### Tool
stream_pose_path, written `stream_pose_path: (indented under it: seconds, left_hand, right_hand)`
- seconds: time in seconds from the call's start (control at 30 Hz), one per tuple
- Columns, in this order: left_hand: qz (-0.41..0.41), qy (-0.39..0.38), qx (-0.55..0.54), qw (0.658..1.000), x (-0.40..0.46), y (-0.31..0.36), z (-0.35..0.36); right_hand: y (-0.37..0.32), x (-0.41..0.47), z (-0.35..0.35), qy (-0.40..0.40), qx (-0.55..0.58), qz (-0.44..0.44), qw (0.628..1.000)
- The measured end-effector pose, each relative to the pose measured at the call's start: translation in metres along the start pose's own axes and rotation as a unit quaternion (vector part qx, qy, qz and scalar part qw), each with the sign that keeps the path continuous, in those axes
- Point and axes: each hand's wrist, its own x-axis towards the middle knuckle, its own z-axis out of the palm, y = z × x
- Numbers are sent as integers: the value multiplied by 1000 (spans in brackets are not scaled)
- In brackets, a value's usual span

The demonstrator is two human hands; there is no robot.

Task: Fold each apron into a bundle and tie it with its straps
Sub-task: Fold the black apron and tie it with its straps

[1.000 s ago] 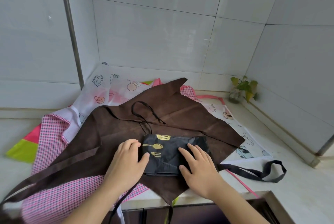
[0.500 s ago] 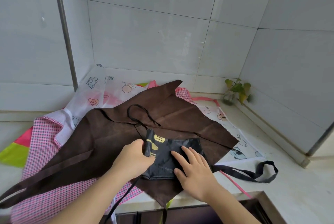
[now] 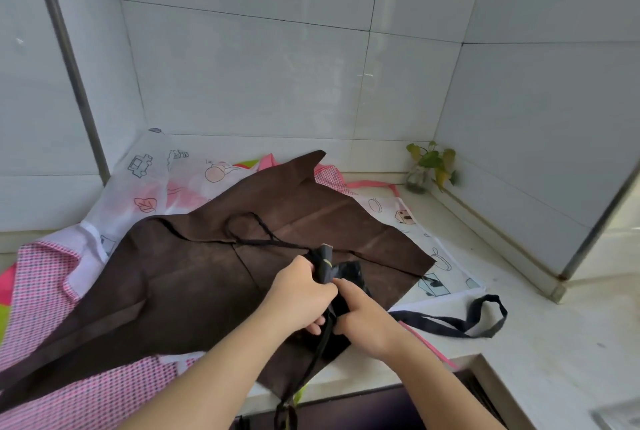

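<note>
brown apron (image 3: 194, 284) underlies black apron (image 3: 346, 272); plant (image 3: 429, 166) well apart.

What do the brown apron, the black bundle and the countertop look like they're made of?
Brown apron: probably non-woven or thin synthetic cloth, matte, holding sharp fold creases. Black bundle, gripped by the left hand and right hand: smoother fabric with a slight sheen, likely polyester, with a gold print. Countertop: pale stone or a stone-like composite, smooth, faintly speckled.
</note>
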Motion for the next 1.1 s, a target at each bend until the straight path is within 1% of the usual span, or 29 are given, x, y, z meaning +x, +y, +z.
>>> stream_pose_path:
  seconds: [0.07, 0.1, 0.17, 0.2, 0.3, 0.33, 0.37, 0.4, 0.43, 0.47, 0.5, 0.53, 0.57, 0.63, 0.7, 0.8, 0.87, 0.93, 0.97, 1.03, 1.1]
  left_hand:
    - [-3, -4, 5, 1000, 5, 1, 15]
    - [-6, -8, 2, 1000, 6, 1, 21]
    - [-11, -27, -20, 999, 8, 0, 34]
    - [-13, -37, -32, 999, 10, -2, 39]
    - [-14, -51, -85, 995, 15, -13, 46]
    - [-1, -55, -77, 995, 14, -17, 45]
    - [28, -54, -42, 997, 12, -22, 42]
    - [71, -40, 23, 996, 10, -26, 38]
    - [126, -21, 111, 986, 8, -32, 34]
    - [178, -8, 201, 963, 5, -36, 30]
    - [213, 0, 274, 938, 4, -41, 27]
    - [221, -10, 319, 922, 4, -46, 25]
    - [213, -31, 341, 915, 4, -49, 23]
    - [166, -61, 347, 921, 4, -54, 19]
    - [118, -37, 322, 939, 3, -54, 18]
    - [57, 37, 265, 962, 3, -45, 19]
    - [21, 48, 198, 979, 3, -38, 19]
    - [-32, 48, 87, 995, 10, -35, 17]
    - [-62, 47, 21, 997, 11, -31, 15]
    - [-87, 47, -97, 990, 16, -29, 13]
    - [-70, 32, -136, 988, 13, -26, 11]
  right_hand:
    - [-2, -3, -10, 6, 155, 44, 987]
    - [-1, -3, -14, 16, 208, 54, 977]
    - [6, 1, -16, 26, 295, 59, 953]
    - [9, 2, -15, 30, 318, 62, 946]
    - [19, 4, -11, 95, 281, 84, 951]
    - [22, 4, -10, 106, 259, 81, 956]
    - [21, 2, -9, 112, 237, 72, 962]
    - [19, -1, -8, 120, 199, 63, 971]
    - [16, -3, -6, 132, 156, 48, 978]
    - [14, -5, -4, 145, 116, 33, 982]
    - [11, -6, -2, 159, 80, 14, 984]
    - [10, -7, 1, 168, 48, 2, 985]
    - [9, -7, 3, 173, 21, 1, 985]
    - [9, -9, 6, 181, -14, 16, 983]
    - [13, -8, 6, 196, -26, 46, 979]
    - [15, -6, 1, 225, -56, 96, 968]
    - [13, -2, -6, 215, -81, 110, 967]
    - [10, 2, -11, 202, -60, 123, 970]
    - [9, 3, -12, 197, -41, 127, 971]
    - [8, 2, -13, 192, -1, 133, 972]
    - [7, -1, -12, 189, 32, 120, 974]
